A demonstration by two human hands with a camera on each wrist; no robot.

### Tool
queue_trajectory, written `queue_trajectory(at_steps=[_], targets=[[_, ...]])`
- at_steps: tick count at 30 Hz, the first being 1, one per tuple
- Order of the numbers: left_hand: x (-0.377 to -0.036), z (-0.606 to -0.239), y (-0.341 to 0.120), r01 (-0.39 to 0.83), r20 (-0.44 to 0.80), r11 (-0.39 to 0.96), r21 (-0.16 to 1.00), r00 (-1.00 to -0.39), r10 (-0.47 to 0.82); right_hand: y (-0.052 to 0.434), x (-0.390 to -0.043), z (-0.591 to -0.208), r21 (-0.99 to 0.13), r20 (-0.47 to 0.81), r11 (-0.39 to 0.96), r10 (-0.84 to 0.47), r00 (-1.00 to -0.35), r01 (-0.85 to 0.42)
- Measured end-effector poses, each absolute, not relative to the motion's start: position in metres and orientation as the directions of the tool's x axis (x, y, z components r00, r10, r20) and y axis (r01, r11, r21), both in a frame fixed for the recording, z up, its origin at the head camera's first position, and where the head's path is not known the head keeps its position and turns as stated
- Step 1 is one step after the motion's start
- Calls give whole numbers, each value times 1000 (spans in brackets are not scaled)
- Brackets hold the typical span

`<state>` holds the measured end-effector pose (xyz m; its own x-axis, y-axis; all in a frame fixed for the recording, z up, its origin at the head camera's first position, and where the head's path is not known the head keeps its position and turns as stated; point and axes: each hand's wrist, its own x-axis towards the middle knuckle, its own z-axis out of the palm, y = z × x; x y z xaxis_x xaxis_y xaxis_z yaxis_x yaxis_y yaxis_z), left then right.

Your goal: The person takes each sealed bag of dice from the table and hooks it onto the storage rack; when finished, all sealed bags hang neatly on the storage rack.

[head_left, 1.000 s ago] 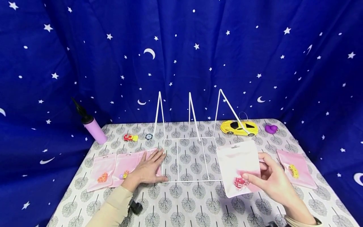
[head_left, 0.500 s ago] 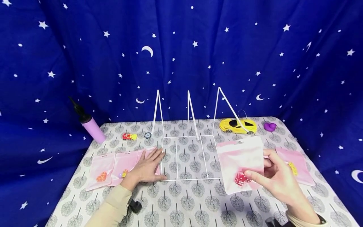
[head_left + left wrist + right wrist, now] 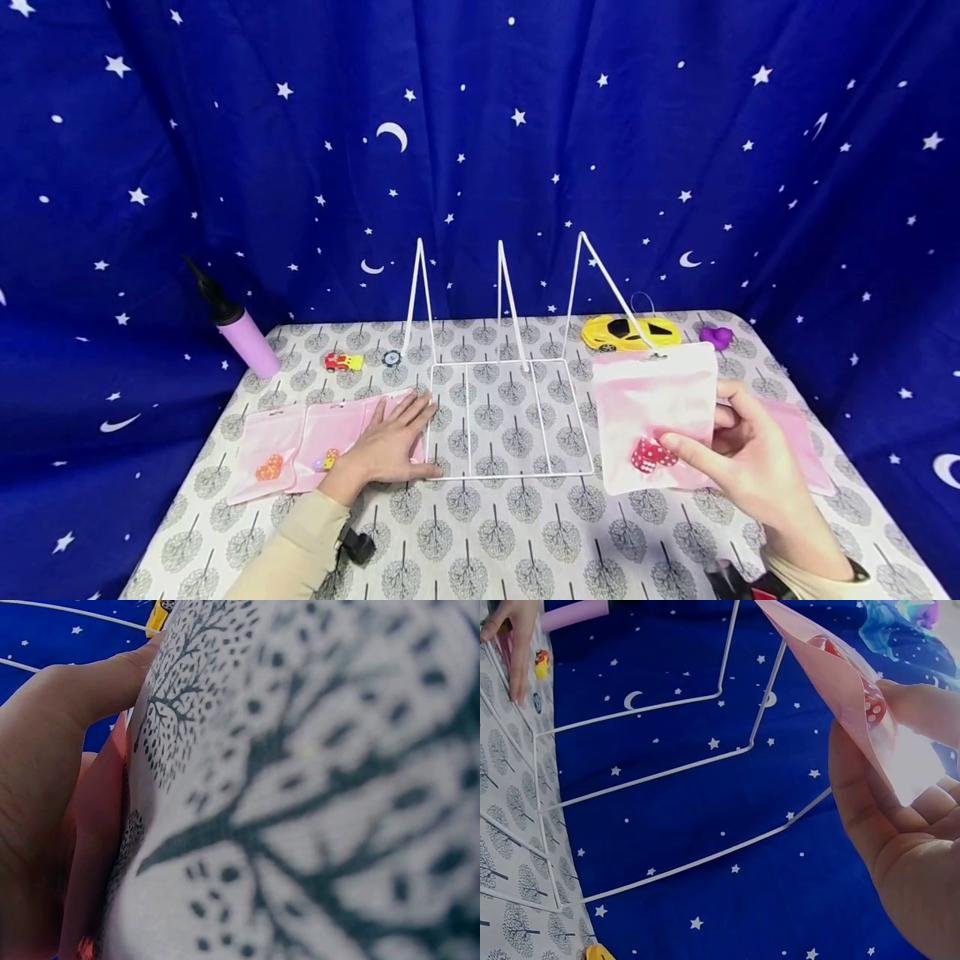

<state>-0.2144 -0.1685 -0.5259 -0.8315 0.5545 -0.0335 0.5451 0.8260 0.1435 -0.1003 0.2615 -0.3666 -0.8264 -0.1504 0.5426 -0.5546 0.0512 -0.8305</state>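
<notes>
My right hand (image 3: 757,475) pinches a pink-and-white zip pouch (image 3: 652,400) by its right side, thumb in front. Red dice (image 3: 651,455) show through its lower part beside the thumb. The pouch hangs upright, right of a white wire rack (image 3: 510,477) with three tall prongs. In the right wrist view, the pouch (image 3: 832,682) appears edge-on and bent between thumb and fingers. With fingers spread flat, my left hand (image 3: 386,442) rests on a pink pouch (image 3: 375,408), fingertips and thumb at the rack's left side. Most of that pouch is hidden beneath it.
Two pink pouches, one with an orange heart (image 3: 270,467), one with small dice (image 3: 330,460), lie left. Another pouch (image 3: 806,442) lies right, partly covered. Behind are a toy car (image 3: 342,362), blue disc (image 3: 392,358), yellow car (image 3: 607,333), purple duck (image 3: 716,337) and lilac pump (image 3: 251,343).
My right hand has carried the pouch with red dice to the right and slightly up, uncovering the rack's front right corner and overlapping the right-hand pouch. My left hand stays in place.
</notes>
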Motion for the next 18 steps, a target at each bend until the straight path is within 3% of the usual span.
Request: queue_trajectory(at_steps=[5,18], targets=[[-214,-526,-169,548,-32,825,138,-830,556,264,-102,-366,-850,506,93,-128,-853,-518],[-216,-528,-168,535,-37,834,135,-838,544,267,-112,-374,-864,492,44,-125,-861,-501]])
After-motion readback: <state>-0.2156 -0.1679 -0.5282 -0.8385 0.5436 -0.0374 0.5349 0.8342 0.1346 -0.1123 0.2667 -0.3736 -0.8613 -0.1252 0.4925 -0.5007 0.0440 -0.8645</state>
